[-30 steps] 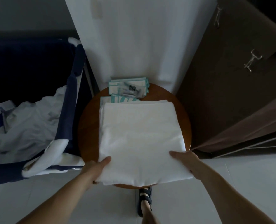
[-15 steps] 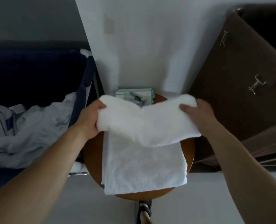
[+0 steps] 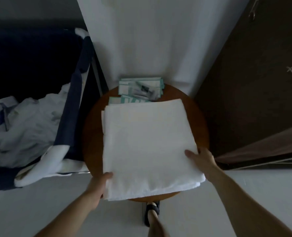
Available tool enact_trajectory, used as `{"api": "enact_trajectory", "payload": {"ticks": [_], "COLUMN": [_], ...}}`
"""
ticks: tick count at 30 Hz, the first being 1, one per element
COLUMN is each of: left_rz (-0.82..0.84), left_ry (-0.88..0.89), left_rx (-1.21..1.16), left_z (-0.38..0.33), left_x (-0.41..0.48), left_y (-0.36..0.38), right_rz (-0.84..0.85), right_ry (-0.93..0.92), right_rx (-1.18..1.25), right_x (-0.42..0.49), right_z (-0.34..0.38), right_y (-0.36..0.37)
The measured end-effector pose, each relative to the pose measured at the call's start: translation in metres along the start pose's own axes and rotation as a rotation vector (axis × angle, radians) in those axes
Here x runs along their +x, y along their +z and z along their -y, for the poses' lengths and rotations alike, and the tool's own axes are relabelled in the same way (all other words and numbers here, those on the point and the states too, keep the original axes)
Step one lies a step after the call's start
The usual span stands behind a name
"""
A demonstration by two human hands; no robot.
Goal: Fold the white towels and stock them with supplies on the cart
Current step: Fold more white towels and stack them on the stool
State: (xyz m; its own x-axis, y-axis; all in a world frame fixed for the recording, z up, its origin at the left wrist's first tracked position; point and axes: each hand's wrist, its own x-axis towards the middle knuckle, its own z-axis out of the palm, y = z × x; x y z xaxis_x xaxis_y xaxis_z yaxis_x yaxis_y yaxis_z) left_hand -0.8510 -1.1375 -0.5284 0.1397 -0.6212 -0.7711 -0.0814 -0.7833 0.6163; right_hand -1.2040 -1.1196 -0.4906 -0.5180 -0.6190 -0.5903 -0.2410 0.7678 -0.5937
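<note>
White folded terry towel (image 3: 150, 147) flat on round brown wooden worktop (image 3: 92, 134), long axis near-far. Left hand (image 3: 97, 187) grips near-left corner; right hand (image 3: 201, 159) grips right edge, near end. Towel between hands.

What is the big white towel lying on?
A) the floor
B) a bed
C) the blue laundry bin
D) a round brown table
D: the folded white towel lies flat on the round brown table, its near corners held by the left hand and right hand.

Bare forearms (image 3: 70, 212), dark strapped sandal (image 3: 153, 207)
</note>
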Motion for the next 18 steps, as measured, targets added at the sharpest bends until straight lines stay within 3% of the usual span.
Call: {"api": "enact_trajectory", "payload": {"ticks": [3, 7, 11, 14, 18], "left_rz": [-0.091, -0.162, -0.249, -0.219, -0.162], "left_ry": [0.033, 0.066, 0.213, 0.277, 0.207], "left_rx": [0.163, 0.196, 0.321, 0.236, 0.405], "left_z": [0.014, 0.009, 0.003, -0.001, 0.012], "left_x": [0.021, 0.025, 0.017, 0.012, 0.017], "left_y": [0.004, 0.012, 0.016, 0.012, 0.007], "right_rz": [-0.006, 0.022, -0.024, -0.098, -0.055], "right_ry": [0.042, 0.023, -0.029, -0.059, 0.039], "right_rx": [-0.011, -0.075, -0.211, -0.189, -0.149], "right_x": [0.002, 0.004, 0.003, 0.001, -0.005], "right_z": [-0.021, -0.018, 0.003, 0.013, -0.017], "right_y": [0.013, 0.008, -0.001, -0.011, 0.004]}}
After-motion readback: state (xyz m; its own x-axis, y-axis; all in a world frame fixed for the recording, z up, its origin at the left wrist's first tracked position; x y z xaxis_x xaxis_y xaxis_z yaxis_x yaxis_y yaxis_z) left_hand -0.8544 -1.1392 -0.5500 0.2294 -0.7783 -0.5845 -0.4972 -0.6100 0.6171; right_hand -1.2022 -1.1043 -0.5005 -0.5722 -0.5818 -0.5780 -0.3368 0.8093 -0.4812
